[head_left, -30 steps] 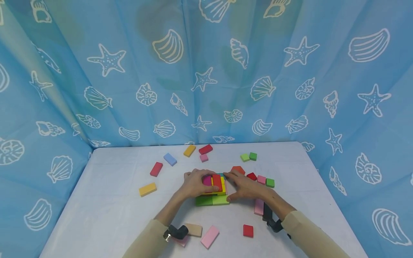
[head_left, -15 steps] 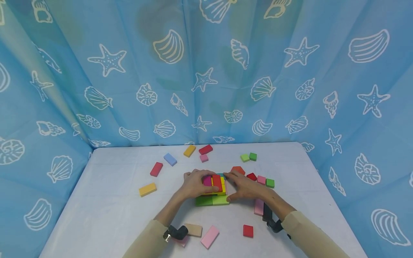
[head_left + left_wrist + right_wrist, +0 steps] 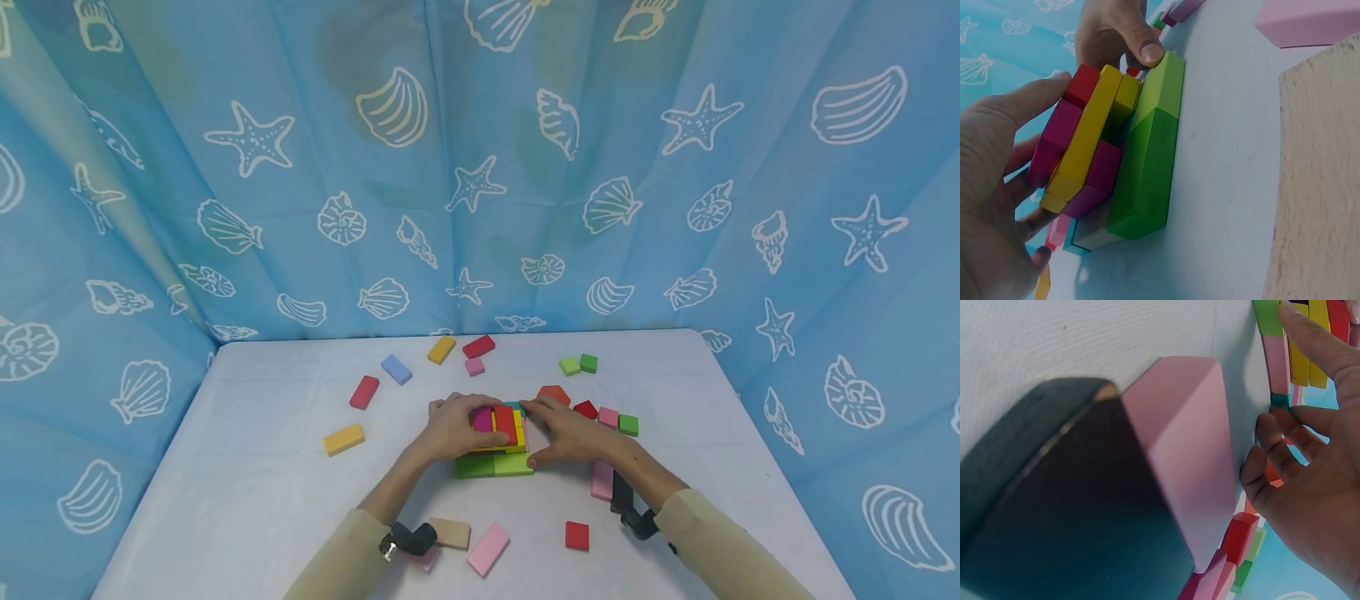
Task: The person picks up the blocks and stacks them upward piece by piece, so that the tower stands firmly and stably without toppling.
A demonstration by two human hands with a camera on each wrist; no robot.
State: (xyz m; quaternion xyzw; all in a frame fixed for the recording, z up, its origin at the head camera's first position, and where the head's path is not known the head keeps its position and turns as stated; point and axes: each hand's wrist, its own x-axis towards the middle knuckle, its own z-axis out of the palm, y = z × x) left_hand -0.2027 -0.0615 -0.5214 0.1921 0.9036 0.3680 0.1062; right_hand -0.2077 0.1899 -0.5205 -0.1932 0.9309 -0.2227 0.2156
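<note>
A low stack of coloured blocks stands at the middle of the table, with light green point(image 3: 513, 464) and dark green point(image 3: 1147, 175) blocks along its near side. Red point(image 3: 506, 425), yellow point(image 3: 1094, 128) and magenta point(image 3: 1055, 142) blocks lie on top. My left hand point(image 3: 453, 427) holds the stack's upper part from the left, thumb against the red block and fingers at the far left side. From the right, my right hand point(image 3: 573, 432) spans the base. Its thumb touches the light green block's end, and its fingertips lie by a teal block point(image 3: 1279, 400) at the back.
Loose blocks lie around: red point(image 3: 364, 392), blue point(image 3: 396, 369) and yellow point(image 3: 344, 439) at left, green point(image 3: 588, 363) behind. Pink point(image 3: 602, 481) and black point(image 3: 621, 493) blocks lie under the right forearm. In front are wooden point(image 3: 450, 533), pink point(image 3: 489, 549) and red point(image 3: 577, 536) blocks.
</note>
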